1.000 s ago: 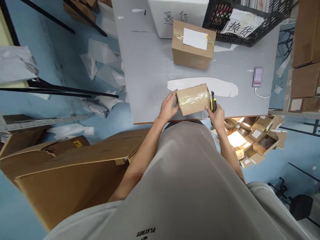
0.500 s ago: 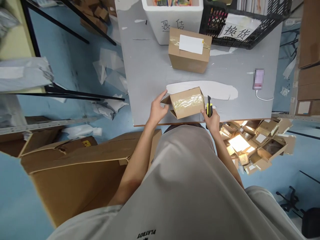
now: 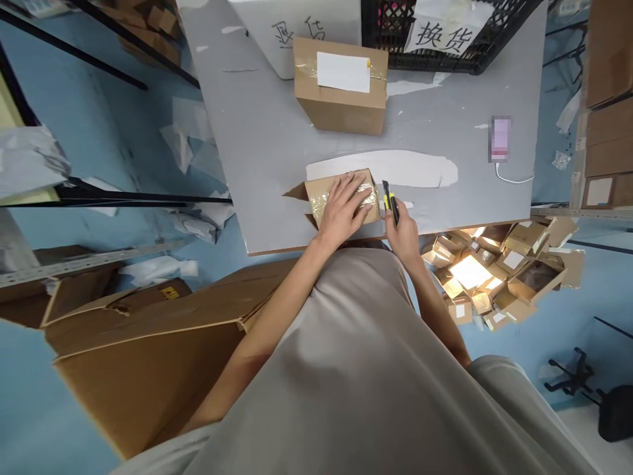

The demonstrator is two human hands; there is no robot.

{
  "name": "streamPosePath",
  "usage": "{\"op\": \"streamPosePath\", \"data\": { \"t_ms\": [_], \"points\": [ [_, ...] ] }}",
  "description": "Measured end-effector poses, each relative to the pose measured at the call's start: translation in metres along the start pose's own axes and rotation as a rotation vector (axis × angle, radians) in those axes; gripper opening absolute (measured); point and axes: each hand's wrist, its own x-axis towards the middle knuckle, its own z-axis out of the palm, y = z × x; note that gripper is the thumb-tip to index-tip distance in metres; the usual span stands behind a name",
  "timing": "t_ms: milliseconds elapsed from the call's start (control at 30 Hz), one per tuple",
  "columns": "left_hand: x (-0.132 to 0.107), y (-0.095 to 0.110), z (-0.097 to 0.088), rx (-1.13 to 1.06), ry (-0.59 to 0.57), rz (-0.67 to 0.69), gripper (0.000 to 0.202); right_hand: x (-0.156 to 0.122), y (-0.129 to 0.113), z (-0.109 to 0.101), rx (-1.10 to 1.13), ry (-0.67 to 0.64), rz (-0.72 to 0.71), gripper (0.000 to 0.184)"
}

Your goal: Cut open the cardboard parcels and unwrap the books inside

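A small cardboard box [image 3: 319,195] with shiny tape over its top lies near the table's front edge. Its flaps stick out open at the left end. Across the taped top rests my left hand [image 3: 343,210], fingers stretched out and covering part of the tape. My right hand [image 3: 403,232] is wrapped round a yellow and black utility knife [image 3: 390,200], just off the box's right end. The knife's tip points away from me. What is inside the box cannot be seen.
Further back stand a taped carton [image 3: 346,115] with a white label, a white bin [image 3: 316,36] and a black crate [image 3: 440,61]. A phone [image 3: 500,140] on a cable lies to the right. Below the table are a large open carton [image 3: 148,376] and heaped boxes [image 3: 514,260].
My left hand has moved from the box's left end onto its top. In the picture, the box, the knife and the table things have shifted left.
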Motion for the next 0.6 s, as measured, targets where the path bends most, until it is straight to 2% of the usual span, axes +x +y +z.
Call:
{"op": "streamPosePath", "data": {
  "t_ms": [100, 200, 367, 600],
  "points": [
    [-0.003, -0.005, 0.000, -0.007, 0.002, -0.011, 0.052, -0.016, -0.015, -0.007, -0.159, -0.067, -0.014, 0.063],
    [-0.005, -0.006, 0.000, -0.003, 0.010, -0.008, 0.053, -0.023, -0.027, -0.009, -0.262, -0.116, 0.023, 0.065],
    [-0.006, -0.005, 0.002, 0.000, 0.013, 0.002, 0.051, -0.020, -0.040, -0.013, -0.311, -0.153, 0.034, 0.064],
    [-0.009, -0.005, 0.004, -0.013, 0.024, 0.011, 0.047, -0.020, -0.065, -0.030, -0.454, -0.263, 0.093, 0.064]
  ]
}}
